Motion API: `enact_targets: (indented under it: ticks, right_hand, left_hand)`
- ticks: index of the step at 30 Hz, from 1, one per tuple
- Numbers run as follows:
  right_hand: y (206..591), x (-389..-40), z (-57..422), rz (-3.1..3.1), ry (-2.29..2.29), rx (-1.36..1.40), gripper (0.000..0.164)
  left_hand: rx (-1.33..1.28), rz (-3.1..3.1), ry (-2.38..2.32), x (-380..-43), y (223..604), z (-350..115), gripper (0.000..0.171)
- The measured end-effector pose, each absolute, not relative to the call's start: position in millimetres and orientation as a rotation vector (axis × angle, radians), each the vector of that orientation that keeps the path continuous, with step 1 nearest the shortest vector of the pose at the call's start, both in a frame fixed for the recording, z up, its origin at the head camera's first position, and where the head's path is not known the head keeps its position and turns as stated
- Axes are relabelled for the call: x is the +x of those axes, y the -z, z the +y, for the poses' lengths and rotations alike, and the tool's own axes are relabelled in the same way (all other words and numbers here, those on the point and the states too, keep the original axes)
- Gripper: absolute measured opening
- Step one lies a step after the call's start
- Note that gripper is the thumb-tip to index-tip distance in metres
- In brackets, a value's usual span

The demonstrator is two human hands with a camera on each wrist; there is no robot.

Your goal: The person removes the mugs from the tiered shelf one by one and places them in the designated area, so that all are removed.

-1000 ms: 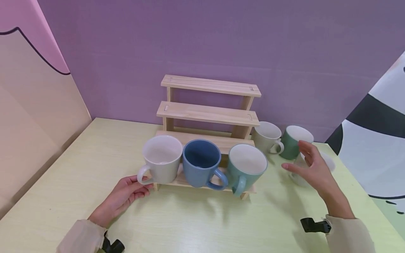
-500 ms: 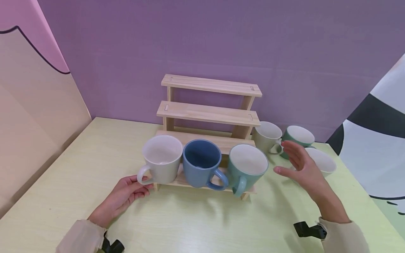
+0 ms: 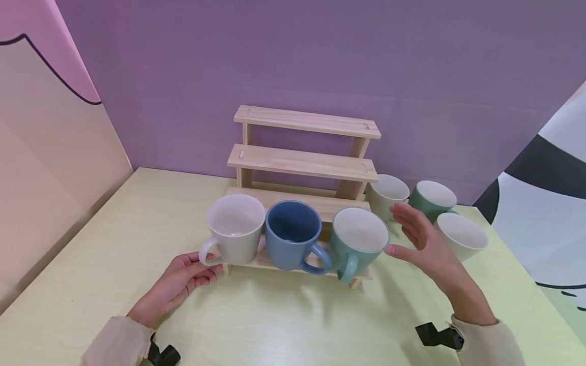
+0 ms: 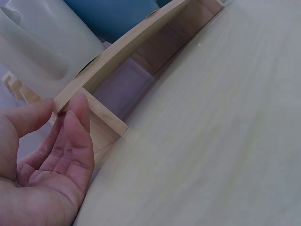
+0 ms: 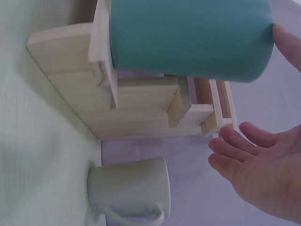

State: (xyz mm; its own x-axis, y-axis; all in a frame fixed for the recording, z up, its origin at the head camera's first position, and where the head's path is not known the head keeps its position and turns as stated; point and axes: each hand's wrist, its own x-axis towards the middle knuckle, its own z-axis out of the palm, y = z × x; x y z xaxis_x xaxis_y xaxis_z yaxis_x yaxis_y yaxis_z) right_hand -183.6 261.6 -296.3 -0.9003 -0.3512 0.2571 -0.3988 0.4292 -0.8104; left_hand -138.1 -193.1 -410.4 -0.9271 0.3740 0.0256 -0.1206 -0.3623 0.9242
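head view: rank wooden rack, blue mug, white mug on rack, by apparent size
1. wooden rack, clearly largest.
2. blue mug and white mug: look about alike, side by side on the lowest step, so no ranking between them.

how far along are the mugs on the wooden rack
Done: three mugs, white, blue and teal, stand on the rack's lowest step. In hand: left hand pinches the rack's corner; open right hand nears the teal mug. Left: three mugs on the table, upper steps bare.

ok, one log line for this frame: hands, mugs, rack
left hand: pinches rack corner | right hand: open beside teal mug | bottom step: three mugs
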Motion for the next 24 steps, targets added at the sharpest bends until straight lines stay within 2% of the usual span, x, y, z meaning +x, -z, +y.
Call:
enact_targets:
  ticks: [14,24]
  right_hand:
    - [289,-177,236,-2.578,-1.565,0.831,0.075]
    - [290,-177,221,-2.668,-1.521,0.771,0.083]
  left_hand:
    - [0.330,1.556,-2.346,-139,411,-194,0.022]
    - [0.337,1.540,-2.351,-139,413,-194,0.024]
